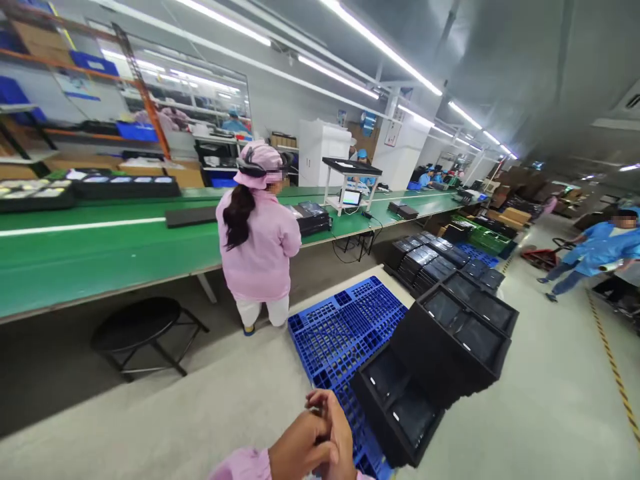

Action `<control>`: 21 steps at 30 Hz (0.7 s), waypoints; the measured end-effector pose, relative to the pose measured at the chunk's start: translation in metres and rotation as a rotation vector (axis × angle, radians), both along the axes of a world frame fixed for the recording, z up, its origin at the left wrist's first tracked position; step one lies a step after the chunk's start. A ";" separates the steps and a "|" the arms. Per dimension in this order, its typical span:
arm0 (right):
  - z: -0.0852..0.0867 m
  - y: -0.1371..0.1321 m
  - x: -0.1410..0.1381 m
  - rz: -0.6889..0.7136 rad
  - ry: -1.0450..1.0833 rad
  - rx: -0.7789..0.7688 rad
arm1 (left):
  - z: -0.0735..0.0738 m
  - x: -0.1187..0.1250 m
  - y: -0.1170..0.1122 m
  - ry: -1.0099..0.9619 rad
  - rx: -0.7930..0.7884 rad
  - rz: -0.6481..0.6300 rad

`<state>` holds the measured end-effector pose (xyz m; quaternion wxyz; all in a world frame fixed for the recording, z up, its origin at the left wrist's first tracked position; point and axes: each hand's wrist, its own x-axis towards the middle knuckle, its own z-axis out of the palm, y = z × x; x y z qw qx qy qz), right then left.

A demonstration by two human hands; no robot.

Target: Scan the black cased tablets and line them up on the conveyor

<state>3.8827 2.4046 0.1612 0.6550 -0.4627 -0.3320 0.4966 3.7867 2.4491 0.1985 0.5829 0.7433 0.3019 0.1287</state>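
Note:
At the bottom middle, my left hand (301, 443) and my right hand (339, 427) are pressed together in front of me. Their fingers are curled against each other, and no object shows in either one. Pink sleeves reach both wrists. Just beyond and to the right lies a blue plastic pallet (345, 337). Black trays (400, 410) holding dark, film-wrapped flat items are stacked on its near right end, and a taller tray stack (453, 333) rises behind them. My hands appear apart from the trays.
A person in pink (257, 247) stands at a long green workbench (125, 260). A black stool (143, 327) sits at left. More wrapped black stacks (425, 257) stand beyond the pallet. At right, a person in blue (597, 243) is near a red pallet jack (543, 255).

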 end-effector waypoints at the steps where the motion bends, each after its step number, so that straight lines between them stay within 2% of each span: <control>1: 0.005 0.015 0.009 0.052 -0.015 0.044 | 0.003 0.011 0.013 -0.017 -0.022 0.007; 4: 0.008 0.056 0.039 0.116 -0.101 0.070 | 0.008 0.039 0.049 0.026 -0.071 0.029; 7: -0.003 0.087 0.069 0.212 -0.124 0.031 | 0.000 0.063 0.072 0.066 -0.164 0.117; 10: -0.014 0.104 0.091 0.281 -0.087 -0.040 | -0.019 0.082 0.084 0.042 -0.231 0.167; 16: -0.038 0.126 0.110 0.279 0.167 -0.216 | -0.060 0.098 0.103 -0.049 -0.353 0.065; 18: -0.049 0.141 0.117 0.235 0.242 -0.262 | -0.073 0.104 0.119 -0.050 -0.422 0.061; 21: -0.063 0.175 0.133 0.127 0.321 -0.326 | -0.092 0.120 0.158 -0.014 -0.552 0.041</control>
